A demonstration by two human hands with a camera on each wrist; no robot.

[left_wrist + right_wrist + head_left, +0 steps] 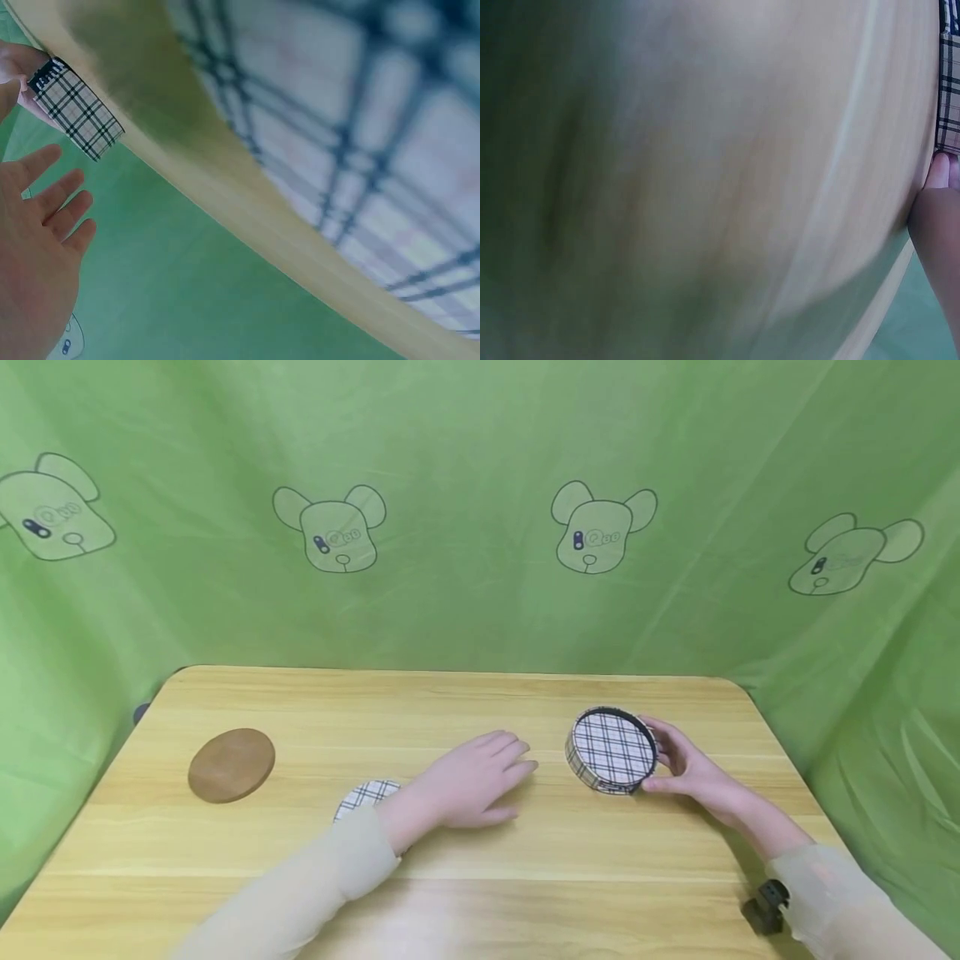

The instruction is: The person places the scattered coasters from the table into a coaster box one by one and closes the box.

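My right hand (693, 772) grips the right side of a round plaid box (611, 750), thumb near its front and fingers behind. White with dark crossing lines, the box has a dark inner rim around a sunken plaid face. In the left wrist view its plaid side wall (79, 112) shows near the right hand. My left hand (468, 781) is over the middle of the table, palm down, fingers loosely spread and apart from the box. Beneath the left wrist lies a second round plaid piece (363, 795), partly hidden by the forearm; its blurred plaid surface (337, 150) fills much of the left wrist view.
A flat brown disc (232, 765) lies on the left part of the wooden table (525, 910). By the right cuff there is a small black device (765, 907). A green curtain (465, 618) with printed bear heads stands behind and beside the table.
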